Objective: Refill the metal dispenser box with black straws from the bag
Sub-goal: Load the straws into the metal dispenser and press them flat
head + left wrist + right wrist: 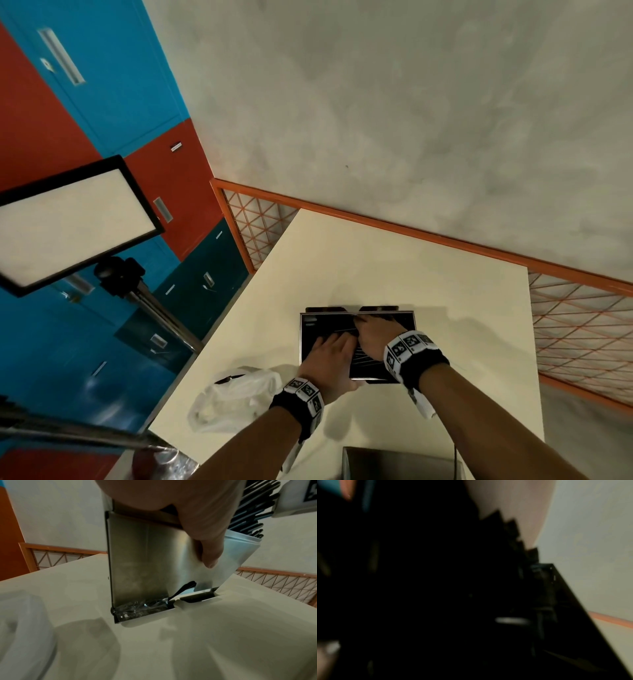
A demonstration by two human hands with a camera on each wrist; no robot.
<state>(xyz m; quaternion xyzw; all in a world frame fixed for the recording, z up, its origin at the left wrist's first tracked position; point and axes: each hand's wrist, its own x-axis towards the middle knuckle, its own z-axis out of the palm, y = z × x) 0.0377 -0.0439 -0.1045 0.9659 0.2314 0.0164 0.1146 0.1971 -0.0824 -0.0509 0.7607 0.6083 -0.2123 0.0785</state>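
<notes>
We look down on a cream table [394, 267] hemmed by an orange mesh railing [582, 329] against a grey wall, with blue, red and dark green locker doors [113, 85] to our left and a lit panel lamp [68, 226] on its stand beside them. A crumpled clear plastic bag [233, 397] lies on the table just left of our forearm, and a grey metal piece [400, 462], cut off by the frame, sits at the near edge. The metal dispenser box [356, 342] stands near the middle of the table, its top open, and both wrists crowd over that opening, hiding much of what is inside. Our left hand [329, 359] grips the box at its near corner; the left wrist view shows the thumb [209, 547] curled down over the steel side wall [137, 563], while the other fingers lie over the top rim. Our right hand [373, 332] reaches into the box, its fingers bent down among the black straws [254, 507] that fan out above the rim; we cannot tell whether it pinches any of them, and the right wrist view is too dark and blurred to help. One black straw [183, 588] pokes from the slot at the base of the box. Both wristbands carry square black-and-white coded markers [407, 342]; we make out no readable writing or brand.
</notes>
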